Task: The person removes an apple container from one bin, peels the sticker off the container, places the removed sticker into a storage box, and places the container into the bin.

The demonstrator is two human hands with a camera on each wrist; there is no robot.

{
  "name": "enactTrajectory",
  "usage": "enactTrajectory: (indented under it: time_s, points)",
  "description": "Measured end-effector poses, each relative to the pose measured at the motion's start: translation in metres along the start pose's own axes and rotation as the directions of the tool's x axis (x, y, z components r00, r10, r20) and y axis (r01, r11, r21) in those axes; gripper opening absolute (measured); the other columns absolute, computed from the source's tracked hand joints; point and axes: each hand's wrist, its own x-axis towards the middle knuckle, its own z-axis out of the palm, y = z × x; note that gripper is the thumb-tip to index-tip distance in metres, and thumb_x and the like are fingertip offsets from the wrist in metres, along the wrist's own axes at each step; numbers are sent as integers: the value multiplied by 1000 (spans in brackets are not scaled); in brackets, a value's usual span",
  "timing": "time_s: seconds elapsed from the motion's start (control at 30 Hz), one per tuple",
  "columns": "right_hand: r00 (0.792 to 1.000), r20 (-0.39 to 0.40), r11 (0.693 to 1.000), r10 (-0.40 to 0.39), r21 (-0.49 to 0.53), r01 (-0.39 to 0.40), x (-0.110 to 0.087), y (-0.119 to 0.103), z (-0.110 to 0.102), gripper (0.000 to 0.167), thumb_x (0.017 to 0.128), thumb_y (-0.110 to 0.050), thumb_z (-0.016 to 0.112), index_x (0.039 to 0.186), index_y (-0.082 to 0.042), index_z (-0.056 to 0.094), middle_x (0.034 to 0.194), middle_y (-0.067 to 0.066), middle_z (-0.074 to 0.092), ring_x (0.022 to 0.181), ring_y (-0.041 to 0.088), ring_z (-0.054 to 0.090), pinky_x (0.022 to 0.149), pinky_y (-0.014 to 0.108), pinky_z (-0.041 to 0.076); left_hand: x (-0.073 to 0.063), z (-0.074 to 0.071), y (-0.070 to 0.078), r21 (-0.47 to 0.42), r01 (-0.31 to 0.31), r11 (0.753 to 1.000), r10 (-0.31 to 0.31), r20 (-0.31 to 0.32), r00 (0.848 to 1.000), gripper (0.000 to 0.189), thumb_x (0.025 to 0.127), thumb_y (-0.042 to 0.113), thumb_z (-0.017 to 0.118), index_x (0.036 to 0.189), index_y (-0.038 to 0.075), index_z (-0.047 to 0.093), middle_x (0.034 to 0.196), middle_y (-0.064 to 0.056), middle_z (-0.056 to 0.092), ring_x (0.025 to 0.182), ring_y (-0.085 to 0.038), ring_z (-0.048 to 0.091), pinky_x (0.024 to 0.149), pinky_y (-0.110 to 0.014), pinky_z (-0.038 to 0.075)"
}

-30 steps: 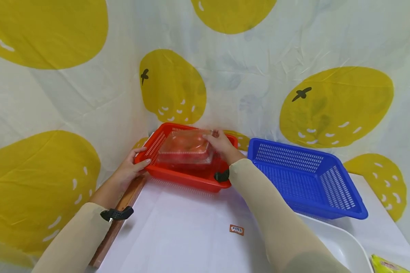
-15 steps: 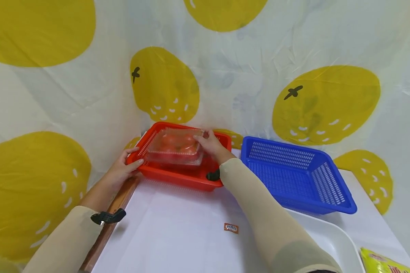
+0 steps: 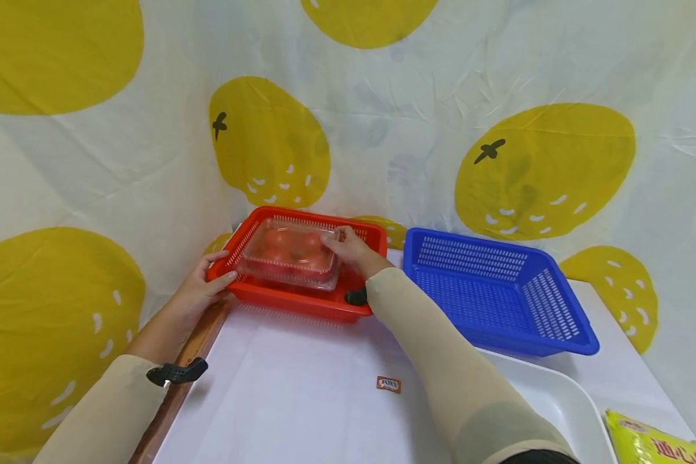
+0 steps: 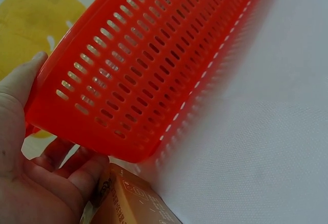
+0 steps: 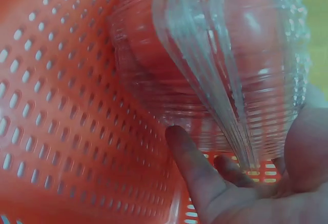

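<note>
In the head view a red plastic basket [image 3: 296, 303] stands at the back left. My left hand [image 3: 200, 283] grips its left rim, and the left wrist view has the thumb [image 4: 23, 80] over the rim and fingers below it. Inside the basket is a clear plastic clamshell box [image 3: 287, 274] of round red fruits that look like tomatoes [image 3: 278, 238]. My right hand [image 3: 354, 251] holds the box's right end, thumb on top. The right wrist view shows its fingers [image 5: 197, 167] at the box's lower side, close to the basket's perforated wall [image 5: 51, 106].
A blue basket [image 3: 470, 309] stands right of the red one, above a white tray [image 3: 539, 380]. A small orange packet [image 3: 388, 385] lies on the white table [image 3: 290, 399]. A yellow bag [image 3: 649, 438] is at the lower right. A long brown box [image 3: 165, 412] runs along the left edge.
The box of tomatoes has sunk lower in the red basket and lies flatter, my right hand going with it. My left hand keeps its grip. The head view has shifted slightly right.
</note>
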Motion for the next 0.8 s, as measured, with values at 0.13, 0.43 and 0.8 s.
enactTrajectory:
  time_s: [0.13, 0.43, 0.8]
  points:
    - [999, -39, 1000, 2, -24, -3, -3, 0, 2, 62, 97, -51, 76, 145, -31, 42, 137, 5, 59, 122, 32, 63, 102, 59, 56, 0, -1, 0, 9, -1, 1000, 1, -14, 1000, 76, 105, 31, 70, 167, 25, 26, 171, -17, 24, 140, -38, 44, 103, -41, 56]
    - [992, -81, 995, 96, -31, -99, -1, -3, 0, 63, 93, -55, 77, 144, -36, 45, 136, 2, 61, 121, 30, 64, 100, 60, 57, 3, 3, -3, -7, 16, 1000, -16, -14, 1000, 76, 106, 30, 70, 168, 24, 25, 170, -18, 26, 134, -35, 49, 103, -40, 57]
    - [996, -51, 996, -73, -49, 71, -18, -18, -26, 72, 106, -54, 62, 162, -16, 38, 154, 13, 48, 139, 38, 50, 115, 58, 46, -3, 2, 1, 18, 24, 1000, -23, -30, 999, 78, 105, 35, 71, 167, 27, 25, 171, -18, 25, 141, -41, 45, 105, -43, 55]
